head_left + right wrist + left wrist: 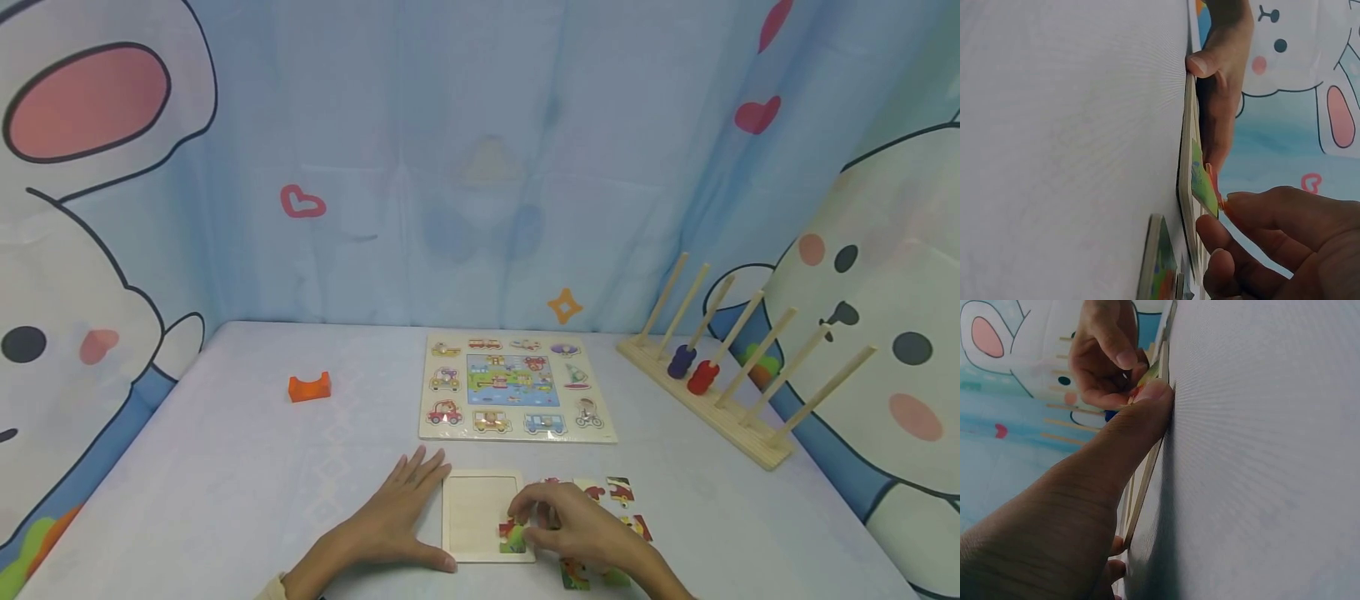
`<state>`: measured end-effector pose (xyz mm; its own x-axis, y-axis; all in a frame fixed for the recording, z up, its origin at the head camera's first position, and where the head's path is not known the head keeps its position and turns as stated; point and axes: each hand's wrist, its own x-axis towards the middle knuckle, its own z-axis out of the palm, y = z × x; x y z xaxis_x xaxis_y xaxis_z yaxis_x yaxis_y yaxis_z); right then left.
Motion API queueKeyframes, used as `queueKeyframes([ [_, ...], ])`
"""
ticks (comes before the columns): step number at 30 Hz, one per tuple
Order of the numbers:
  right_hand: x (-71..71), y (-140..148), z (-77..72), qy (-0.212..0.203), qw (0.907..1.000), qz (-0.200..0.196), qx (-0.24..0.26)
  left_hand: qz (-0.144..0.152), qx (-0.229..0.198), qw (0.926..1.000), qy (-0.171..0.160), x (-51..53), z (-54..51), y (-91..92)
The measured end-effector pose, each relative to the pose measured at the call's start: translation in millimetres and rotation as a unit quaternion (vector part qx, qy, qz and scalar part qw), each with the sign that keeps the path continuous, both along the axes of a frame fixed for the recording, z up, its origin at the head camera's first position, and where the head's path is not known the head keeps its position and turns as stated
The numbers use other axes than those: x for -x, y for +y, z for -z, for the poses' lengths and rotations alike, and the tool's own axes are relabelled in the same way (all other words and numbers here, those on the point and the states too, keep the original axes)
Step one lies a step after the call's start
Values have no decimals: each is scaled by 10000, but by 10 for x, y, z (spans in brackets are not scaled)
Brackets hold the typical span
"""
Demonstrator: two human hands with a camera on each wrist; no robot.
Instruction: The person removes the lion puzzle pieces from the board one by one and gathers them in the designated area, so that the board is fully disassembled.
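Observation:
A square wooden puzzle frame (476, 508) lies at the front middle of the table. My left hand (401, 521) spreads along its left side, the thumb touching the near left corner and fingertips at the far left corner. With thumb and fingers, my right hand (573, 521) pinches a green and red puzzle piece (513, 537) over the frame's near right corner. In the right wrist view that puzzle piece (1204, 181) stands tilted, one edge at the frame. More puzzle pieces (621, 492) lie on the table around and partly under the right hand.
A wooden vehicle puzzle board (517, 425) lies behind the frame. To the right stands a rack of wooden pegs (720, 408) carrying purple and red beads (702, 377). An orange block (310, 387) sits at the left. A printed curtain (450, 167) hangs behind the table.

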<state>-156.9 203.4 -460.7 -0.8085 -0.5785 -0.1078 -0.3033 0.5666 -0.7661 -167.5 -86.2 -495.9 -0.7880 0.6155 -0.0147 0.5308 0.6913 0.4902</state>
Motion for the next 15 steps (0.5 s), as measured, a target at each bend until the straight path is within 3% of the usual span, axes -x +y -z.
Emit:
queueKeyframes([
  [15,5,0,48,-162,9995,-149,245,7,83,9999,56,-15,-14,3],
])
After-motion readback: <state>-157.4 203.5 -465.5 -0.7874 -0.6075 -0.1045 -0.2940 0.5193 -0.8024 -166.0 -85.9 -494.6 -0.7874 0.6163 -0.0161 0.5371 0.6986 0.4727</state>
